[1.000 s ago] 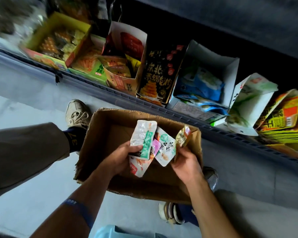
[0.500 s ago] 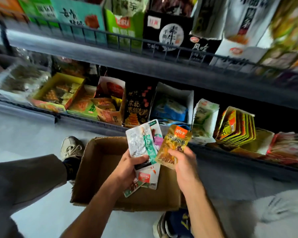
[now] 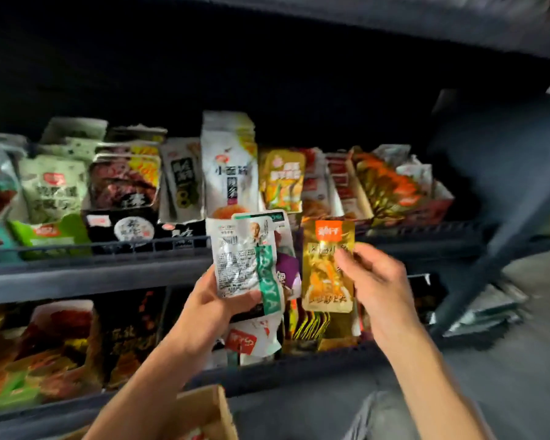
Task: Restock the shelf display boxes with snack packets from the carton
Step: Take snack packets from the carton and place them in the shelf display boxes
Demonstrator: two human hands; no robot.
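My left hand (image 3: 210,309) grips a fanned bunch of snack packets (image 3: 246,262); the front one is white with a green stripe, and others with purple and red print sit behind it. My right hand (image 3: 375,281) pinches a single gold packet (image 3: 326,281) with an orange top, held upright just right of the bunch. Both are raised in front of the shelf rail (image 3: 108,249). Only a corner of the brown carton (image 3: 210,411) shows at the bottom edge, below my left forearm.
The upper shelf holds display boxes of packets: green (image 3: 51,188), dark red (image 3: 124,182), white (image 3: 229,166), yellow (image 3: 281,179) and orange-red (image 3: 391,188). The lower shelf (image 3: 299,360) has more boxes, partly hidden by my hands. A dark upright (image 3: 502,246) slants at right.
My view and both hands have risen from the carton to the upper shelf level. The right hand has drawn the gold packet clear of the bunch.
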